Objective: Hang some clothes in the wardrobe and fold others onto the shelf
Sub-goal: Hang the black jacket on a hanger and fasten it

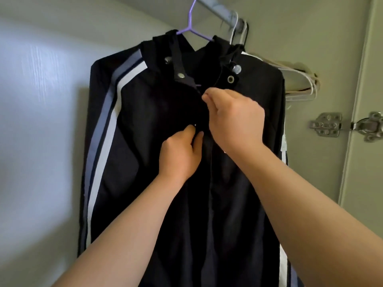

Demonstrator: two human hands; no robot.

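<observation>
A dark jacket (165,183) hangs on a purple hanger (191,25) at frame center. The left hand (180,154) and right hand (234,121) each have fingers pinched together on its front opening.

Cropped at 12 o'clock: hook of purple hanger (189,25). Cropped at 6 o'clock: hem of jacket (157,112). Cropped at 3 o'clock: hinge (326,124). Hidden under curled right hand (234,119): whatever is pinched.

Black jacket (165,112) with grey and white sleeve stripes hung on purple hanger (191,27) from wardrobe rail (219,12). Front closure pinched by left hand (180,154) below, right hand (236,121) above. Empty white hangers (298,79) bunched at right; door hinge (348,126) beside.
</observation>
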